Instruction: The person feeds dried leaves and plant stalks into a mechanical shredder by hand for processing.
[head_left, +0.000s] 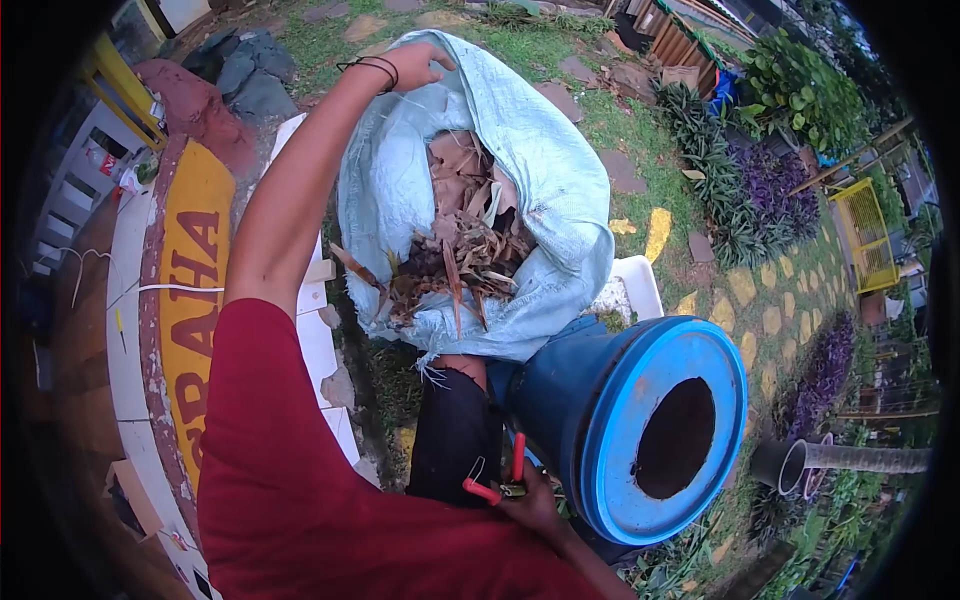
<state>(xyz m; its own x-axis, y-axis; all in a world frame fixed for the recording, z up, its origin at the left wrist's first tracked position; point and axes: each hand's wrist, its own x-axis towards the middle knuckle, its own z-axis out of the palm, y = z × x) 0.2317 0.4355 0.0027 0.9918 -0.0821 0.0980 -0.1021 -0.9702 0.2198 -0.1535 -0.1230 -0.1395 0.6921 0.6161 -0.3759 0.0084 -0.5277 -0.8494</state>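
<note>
Head view: left hand (412, 68) at twelve o'clock, arm raised, fingers curled and pinching the top edge of a pale blue woven sack (540, 190), black bands on the wrist. Sack at centre, mouth gaping toward the camera, filled with dry brown leaves (460, 250), twigs and torn cardboard-like scraps, some spilling at the lower lip. Right hand (530, 500) at six o'clock, low beside the knee, fingers closed round red-handled pruning shears (495, 485); whether the blades are locked cannot be told. Blue plastic barrel (630, 420) at four o'clock, tipped on its side, touching the sack's lower edge, round hole in the lid facing out; interior dark, contents not visible. White plastic chair (635, 285) behind the sack, partly hidden. Painted kerb with yellow lettering (195, 300) at nine o'clock; stepping stones and purple plants at three o'clock. Risks, judged: sack held at one point only, so slipping fingers could let it collapse and scatter the leaves on the grass; shears close to the leg could nick it; barrel on its side could roll.
</note>
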